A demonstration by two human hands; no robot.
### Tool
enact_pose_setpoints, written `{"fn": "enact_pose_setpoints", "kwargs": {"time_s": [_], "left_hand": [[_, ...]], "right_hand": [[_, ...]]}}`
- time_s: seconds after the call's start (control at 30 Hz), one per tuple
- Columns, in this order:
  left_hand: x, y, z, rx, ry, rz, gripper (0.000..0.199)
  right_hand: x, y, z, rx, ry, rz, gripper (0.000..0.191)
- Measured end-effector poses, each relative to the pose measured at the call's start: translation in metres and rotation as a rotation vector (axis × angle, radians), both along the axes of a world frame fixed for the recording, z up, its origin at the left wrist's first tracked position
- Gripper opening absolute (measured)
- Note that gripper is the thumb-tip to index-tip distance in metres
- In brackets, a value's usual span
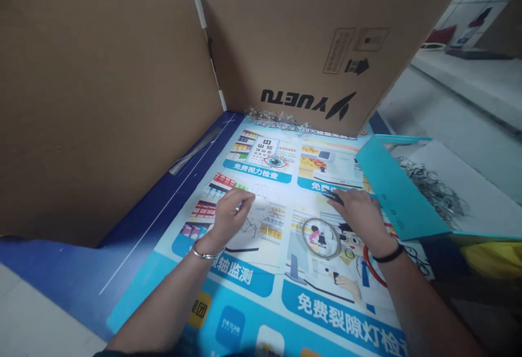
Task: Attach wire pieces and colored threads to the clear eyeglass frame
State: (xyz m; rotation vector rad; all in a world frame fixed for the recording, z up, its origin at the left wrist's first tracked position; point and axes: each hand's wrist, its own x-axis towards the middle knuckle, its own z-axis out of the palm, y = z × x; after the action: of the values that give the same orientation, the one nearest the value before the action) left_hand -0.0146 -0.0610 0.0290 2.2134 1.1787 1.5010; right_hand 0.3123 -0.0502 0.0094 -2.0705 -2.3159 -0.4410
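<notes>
My left hand (232, 210), with a silver bracelet at its wrist, is closed in a pinch over the printed sheet. Thin pale wire pieces (261, 221) lie beside and under its fingertips; whether one is held is too fine to see. My right hand (359, 213) is closed around a small dark pointed hand tool (333, 197), whose exact kind is mostly hidden by the fingers. Below and left of that hand lies a round coil of thin wire (339, 240). A red ring-shaped coil (369, 267) lies near the right wrist, partly hidden by it.
A teal box (393, 194) at the right holds a tangle of thin wire (432, 188). Tall cardboard panels (285, 36) stand at the left and back. Small wire bits (281, 117) are heaped along the back edge. Straight wire lengths (198, 150) lie by the left panel.
</notes>
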Motion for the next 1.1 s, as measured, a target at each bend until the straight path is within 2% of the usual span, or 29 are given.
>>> {"fn": "enact_pose_setpoints", "kwargs": {"time_s": [0.1,0.23,0.37,0.47,0.57,0.67,0.8,1.1], "left_hand": [[-0.012,0.008,0.001,0.022,-0.056,0.121,0.01],[-0.023,0.017,-0.007,0.042,-0.107,0.221,0.008],[-0.027,0.024,-0.015,0.039,-0.119,0.263,0.009],[-0.028,0.027,-0.018,0.06,-0.099,0.256,0.012],[-0.029,0.027,-0.018,0.067,-0.079,0.24,0.012],[-0.03,0.026,-0.018,0.056,-0.068,0.235,0.013],[-0.031,0.026,-0.019,0.028,-0.087,0.209,0.013],[-0.031,0.028,-0.025,-0.033,-0.106,0.194,0.015]], "right_hand": [[0.002,0.002,0.0,0.014,-0.014,0.012,0.036],[-0.017,-0.007,0.017,0.074,0.021,0.099,0.032],[-0.072,-0.025,0.035,-0.077,0.203,0.402,0.027],[-0.125,-0.037,0.038,-0.229,0.204,0.679,0.023],[-0.168,-0.043,0.033,-0.265,0.123,0.759,0.02],[-0.196,-0.046,0.027,-0.269,-0.006,0.74,0.011],[-0.217,-0.047,0.028,-0.328,-0.091,0.637,0.017],[-0.236,-0.042,0.033,-0.389,-0.071,0.563,0.022]]}}
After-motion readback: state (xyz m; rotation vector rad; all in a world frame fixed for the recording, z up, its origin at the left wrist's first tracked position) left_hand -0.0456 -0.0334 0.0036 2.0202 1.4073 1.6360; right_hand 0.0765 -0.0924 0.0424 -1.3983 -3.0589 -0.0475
